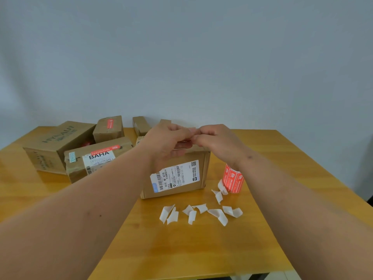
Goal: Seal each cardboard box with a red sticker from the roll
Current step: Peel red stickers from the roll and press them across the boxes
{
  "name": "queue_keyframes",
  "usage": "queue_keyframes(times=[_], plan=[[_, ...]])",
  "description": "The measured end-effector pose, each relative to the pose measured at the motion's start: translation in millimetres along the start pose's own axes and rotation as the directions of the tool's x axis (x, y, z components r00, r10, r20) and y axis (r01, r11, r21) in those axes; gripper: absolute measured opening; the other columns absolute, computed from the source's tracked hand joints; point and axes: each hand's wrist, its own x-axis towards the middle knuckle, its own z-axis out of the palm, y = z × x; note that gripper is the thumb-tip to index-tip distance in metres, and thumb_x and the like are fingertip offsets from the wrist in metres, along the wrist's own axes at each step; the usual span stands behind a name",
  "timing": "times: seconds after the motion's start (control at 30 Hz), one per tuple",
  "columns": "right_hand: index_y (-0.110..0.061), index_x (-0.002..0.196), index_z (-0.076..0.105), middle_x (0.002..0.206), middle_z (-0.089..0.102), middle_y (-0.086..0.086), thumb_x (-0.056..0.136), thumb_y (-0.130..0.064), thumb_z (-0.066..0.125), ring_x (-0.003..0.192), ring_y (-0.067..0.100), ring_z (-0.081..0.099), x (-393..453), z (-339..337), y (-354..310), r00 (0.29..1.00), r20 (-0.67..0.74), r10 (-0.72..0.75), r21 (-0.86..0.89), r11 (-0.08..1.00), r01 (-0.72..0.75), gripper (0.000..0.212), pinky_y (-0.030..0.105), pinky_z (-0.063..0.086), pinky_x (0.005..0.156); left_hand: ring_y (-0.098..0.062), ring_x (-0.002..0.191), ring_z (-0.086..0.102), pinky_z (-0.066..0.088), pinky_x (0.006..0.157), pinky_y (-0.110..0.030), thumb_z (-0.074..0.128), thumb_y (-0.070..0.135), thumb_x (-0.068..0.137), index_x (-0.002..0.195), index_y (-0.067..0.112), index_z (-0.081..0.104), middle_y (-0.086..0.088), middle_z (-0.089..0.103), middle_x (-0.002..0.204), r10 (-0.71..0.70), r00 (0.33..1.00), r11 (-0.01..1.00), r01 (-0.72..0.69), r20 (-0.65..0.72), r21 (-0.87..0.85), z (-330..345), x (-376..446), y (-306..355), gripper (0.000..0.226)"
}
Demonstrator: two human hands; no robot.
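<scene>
Both hands met above the top edge of a cardboard box (177, 174) standing on the wooden desk (272, 154). The left hand (167, 142) had its fingers curled, fingertips pressed toward those of the right hand (216, 142), and the two seemed to pinch something small between them; what that was could not be told, since the fingers hid it. The box sat directly below the grip, its white shipping label (174, 176) facing the camera. Just below and right of the right wrist stood the roll of red stickers (233, 179), upright on the desk. Nearer the person than the grip lay scattered white backing strips (201, 214). Well to the left of the left hand, several other boxes (96, 156) were clustered, some bearing red stickers (106, 148).
</scene>
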Motion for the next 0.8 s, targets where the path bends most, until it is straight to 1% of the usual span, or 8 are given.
queue_keyframes(times=[0.1,0.17,0.27,0.33,0.4,0.5,0.63,0.8], plan=[[-0.011,0.090,0.072,0.087,0.069,0.003,0.089,-0.021,0.062,0.089,0.022,0.062,4.6,-0.1,5.3,0.988,-0.152,0.004,0.022,1.000,0.000,0.014,0.035,0.049,0.076,-0.014,0.086,0.070,0.053,0.072,-0.026,0.068,0.017,0.090,0.102,0.010,0.070,-0.005,0.076,0.096,-0.021,1.000,1.000,0.021,-0.013,-0.008,-2.1,1.1,1.0,0.014],[-0.017,0.101,0.067,0.094,0.064,-0.005,0.091,-0.020,0.060,0.090,0.014,0.059,10.2,-0.7,9.8,0.967,-0.248,0.053,0.088,0.996,-0.032,0.013,0.023,0.044,0.068,-0.015,0.082,0.071,0.054,0.072,-0.026,0.064,0.012,0.092,0.096,0.013,0.069,-0.005,0.076,0.092,-0.037,0.999,0.999,0.037,-0.021,-0.035,-4.4,2.8,2.8,0.006],[-0.021,0.130,0.058,0.117,0.062,-0.006,0.093,-0.028,0.063,0.106,0.011,0.060,16.7,-1.0,15.3,0.985,-0.073,0.153,0.270,0.954,-0.128,0.038,0.021,0.043,0.081,-0.019,0.082,0.071,0.055,0.077,-0.030,0.062,0.010,0.093,0.100,0.011,0.067,-0.010,0.076,0.094,-0.044,0.998,0.998,0.046,0.049,-0.053,-10.3,4.5,5.8,0.009],[-0.014,0.118,0.067,0.109,0.071,0.004,0.090,-0.020,0.068,0.095,0.018,0.067,19.1,-1.2,17.7,0.986,0.023,0.163,0.360,0.919,-0.160,0.029,0.029,0.051,0.084,-0.020,0.085,0.072,0.053,0.086,-0.034,0.062,0.011,0.093,0.110,0.007,0.066,-0.012,0.075,0.096,-0.042,0.996,0.999,0.043,0.084,-0.014,-14.1,5.2,6.3,0.018],[-0.008,0.097,0.072,0.092,0.075,0.010,0.087,-0.010,0.070,0.079,0.020,0.067,22.0,0.1,18.0,0.988,0.035,0.148,0.404,0.902,-0.149,0.011,0.030,0.056,0.078,-0.017,0.082,0.073,0.053,0.084,-0.032,0.062,0.012,0.093,0.114,0.007,0.066,-0.010,0.076,0.095,-0.034,0.996,0.999,0.033,0.084,0.022,-18.0,6.1,6.3,0.022],[-0.012,0.090,0.070,0.078,0.074,0.003,0.088,-0.013,0.070,0.067,0.011,0.064,26.5,2.7,15.6,0.990,0.004,0.138,0.348,0.928,-0.131,0.002,0.022,0.051,0.063,-0.015,0.084,0.074,0.050,0.076,-0.028,0.062,0.016,0.094,0.110,0.013,0.069,-0.004,0.076,0.095,-0.002,0.999,0.994,-0.003,0.043,0.114,-22.6,5.5,8.5,0.018],[-0.019,0.089,0.069,0.082,0.072,0.000,0.092,-0.020,0.065,0.064,0.007,0.063,32.4,9.9,5.5,0.994,-0.076,0.082,0.133,0.989,-0.071,0.005,0.013,0.043,0.053,-0.014,0.086,0.074,0.052,0.069,-0.026,0.066,0.016,0.092,0.100,0.017,0.072,-0.001,0.077,0.092,0.033,0.997,0.983,-0.018,-0.076,0.183,-27.2,7.2,13.8,0.010],[-0.025,0.087,0.066,0.082,0.066,-0.007,0.094,-0.021,0.063,0.069,0.011,0.063,40.2,16.2,-2.4,0.992,-0.125,0.018,0.076,0.997,-0.008,0.009,0.025,0.047,0.067,-0.015,0.085,0.066,0.057,0.057,-0.025,0.070,0.013,0.089,0.098,0.013,0.074,-0.007,0.071,0.097,-0.024,0.992,0.991,0.040,-0.121,0.130,-37.5,9.6,20.3,0.011]])
